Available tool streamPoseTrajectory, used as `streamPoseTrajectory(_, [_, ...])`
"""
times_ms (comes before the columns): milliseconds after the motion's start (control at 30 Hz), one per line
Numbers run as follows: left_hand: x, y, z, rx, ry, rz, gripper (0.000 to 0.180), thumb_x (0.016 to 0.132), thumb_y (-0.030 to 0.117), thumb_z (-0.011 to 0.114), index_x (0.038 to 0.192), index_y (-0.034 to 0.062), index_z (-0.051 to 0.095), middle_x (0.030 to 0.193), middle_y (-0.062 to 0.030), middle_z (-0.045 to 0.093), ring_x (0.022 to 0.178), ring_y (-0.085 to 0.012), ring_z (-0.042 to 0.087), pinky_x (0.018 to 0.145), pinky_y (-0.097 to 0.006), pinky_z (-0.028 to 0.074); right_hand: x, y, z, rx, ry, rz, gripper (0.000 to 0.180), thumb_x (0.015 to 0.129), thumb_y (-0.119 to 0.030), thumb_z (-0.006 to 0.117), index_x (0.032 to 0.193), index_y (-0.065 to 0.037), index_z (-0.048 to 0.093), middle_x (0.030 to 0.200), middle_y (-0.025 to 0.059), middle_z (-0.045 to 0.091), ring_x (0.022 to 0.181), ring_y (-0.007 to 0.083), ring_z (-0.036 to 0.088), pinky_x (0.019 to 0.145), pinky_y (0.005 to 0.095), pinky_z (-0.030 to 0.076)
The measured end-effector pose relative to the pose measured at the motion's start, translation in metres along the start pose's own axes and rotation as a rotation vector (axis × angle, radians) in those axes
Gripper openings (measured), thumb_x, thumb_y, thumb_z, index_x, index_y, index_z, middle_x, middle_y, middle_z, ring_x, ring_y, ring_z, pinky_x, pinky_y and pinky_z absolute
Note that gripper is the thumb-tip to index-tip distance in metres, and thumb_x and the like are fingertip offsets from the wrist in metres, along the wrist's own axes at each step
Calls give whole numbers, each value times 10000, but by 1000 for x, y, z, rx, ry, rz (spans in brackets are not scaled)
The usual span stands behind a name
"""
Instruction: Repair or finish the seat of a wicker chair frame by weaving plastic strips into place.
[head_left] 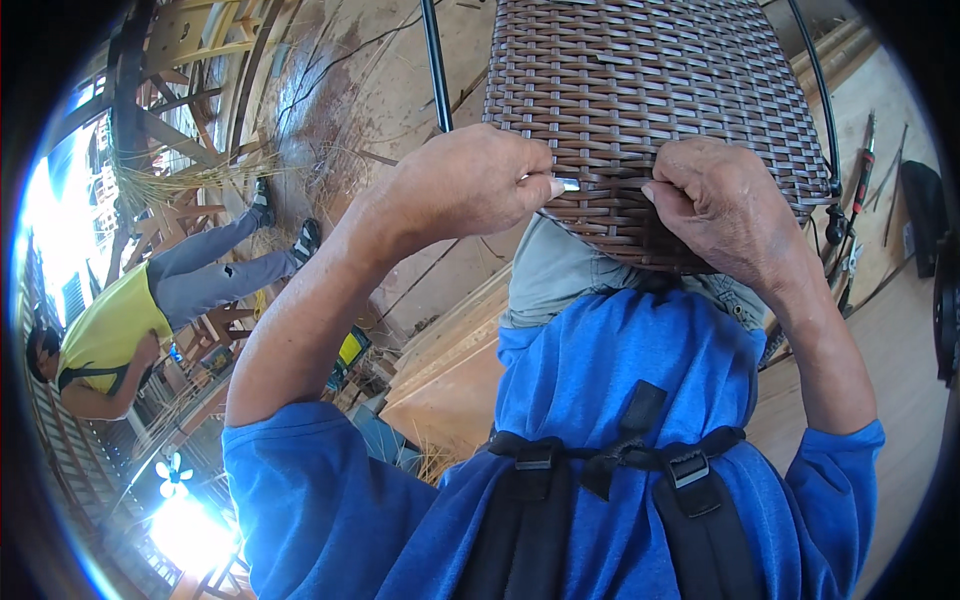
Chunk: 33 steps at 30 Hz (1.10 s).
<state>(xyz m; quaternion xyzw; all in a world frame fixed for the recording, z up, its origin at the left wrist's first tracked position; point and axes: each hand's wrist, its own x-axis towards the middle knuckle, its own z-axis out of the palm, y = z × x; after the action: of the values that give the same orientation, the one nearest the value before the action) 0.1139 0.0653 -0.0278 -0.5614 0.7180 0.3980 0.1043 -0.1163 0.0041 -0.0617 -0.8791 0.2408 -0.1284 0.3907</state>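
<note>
A brown woven wicker seat or panel [650, 90] rests against my lap, its near edge curving over my thighs. My left hand [470, 180] is closed at the left of that near edge, pinching a small tool with a shiny metal tip [569, 184]. The tip lies on the weave; the rest of the tool is hidden in my fingers. Over the right part of the weave, my right hand [722, 195] has its fingers curled, thumb against the index finger. Whatever it grips, perhaps a strand, is hidden. Dark gaps show in the weave between my hands.
Thin black metal bars [437, 70] flank the weave. To the right lie a red-and-black handled tool [863, 180], pliers [852, 257] and a black case [922, 215]. Wooden boards [450, 350] are at my left. Farther left stands a person in a yellow shirt [110, 330], near wooden frames [180, 120].
</note>
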Motion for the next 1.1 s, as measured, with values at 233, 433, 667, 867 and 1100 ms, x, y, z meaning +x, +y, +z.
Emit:
streamPoseTrajectory(233, [-2, 2, 1, -30, 31, -60, 333, 865, 314, 498, 811, -2, 590, 705, -202, 589, 650, -358, 579, 601, -426, 460, -3, -6, 6, -31, 36, -18, 141, 785, -118, 598, 713, -14, 535, 707, 159, 557, 730, 345, 587, 648, 422, 486])
streamPoseTrajectory(433, [-5, 9, 4, -42, 41, -125, 349, 868, 316, 487, 791, -9, 586, 701, -218, 578, 654, -365, 573, 612, -423, 454, 1, -16, -9, -104, -84, 25, 168, 804, -123, 573, 702, 5, 537, 705, 171, 561, 729, 357, 585, 661, 429, 483])
streamPoseTrajectory(667, [-13, 4, 14, -125, 100, -171, 355, 866, 318, 480, 811, -16, 586, 733, -227, 585, 706, -379, 589, 640, -437, 453, 11, -24, -13, -129, -152, 32, 191, 818, -133, 562, 712, 26, 562, 692, 203, 568, 727, 370, 581, 686, 428, 476])
streamPoseTrajectory(867, [-9, 10, 21, -145, 96, -173, 339, 857, 308, 480, 833, -11, 594, 777, -228, 602, 760, -387, 602, 680, -433, 472, 12, -22, -16, -173, -192, 62, 187, 830, -121, 566, 745, 43, 537, 655, 187, 494, 680, 368, 535, 642, 431, 424])
streamPoseTrajectory(1100, [-8, 20, 27, -249, 157, -192, 341, 858, 296, 467, 839, -21, 591, 789, -250, 598, 778, -398, 602, 702, -445, 476, 6, -22, -19, -294, -188, 149, 194, 830, -162, 563, 741, 9, 587, 694, 191, 568, 729, 357, 579, 700, 423, 475])
